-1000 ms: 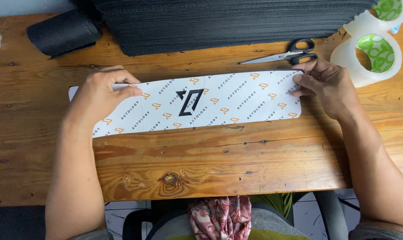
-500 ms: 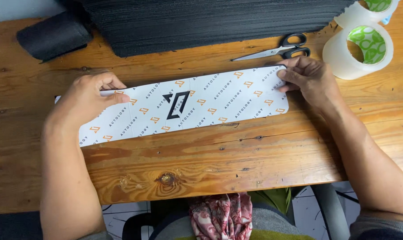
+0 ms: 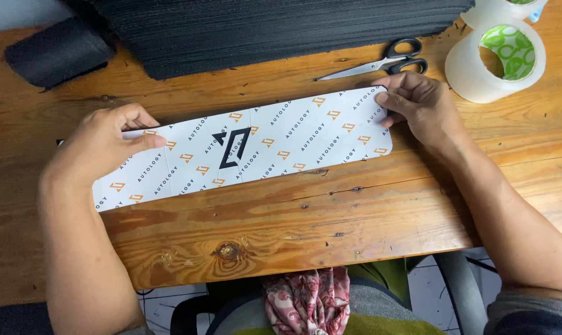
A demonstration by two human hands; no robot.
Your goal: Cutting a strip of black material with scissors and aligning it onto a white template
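1. The wooden table [image 3: 330,217] fills most of the view, knotted and scratched, with the person seated at its near edge.
2. A stack of black sheets [image 3: 281,28] lies along the far side, a black roll [image 3: 54,49] just left of it.
3. The white printed strip [image 3: 262,146] lies flat on the table between the hands, slightly tilted, its right end higher. It is long and narrow with rounded corners, patterned with small orange marks and grey lettering, a black emblem near the middle. It looks unfolded and smooth, with faint creases across it; no tape appears on it yet, so the work seems at an early stage.
4. The left hand [image 3: 104,146] rests fingers-down on the strip's left end, pressing it flat.
5. The right hand [image 3: 420,108] pinches the strip's right end between thumb and fingers.
6. Two rolls of clear tape [image 3: 497,62] sit at the far right.
7. Black-handled scissors [image 3: 380,62] lie closed just beyond the strip.
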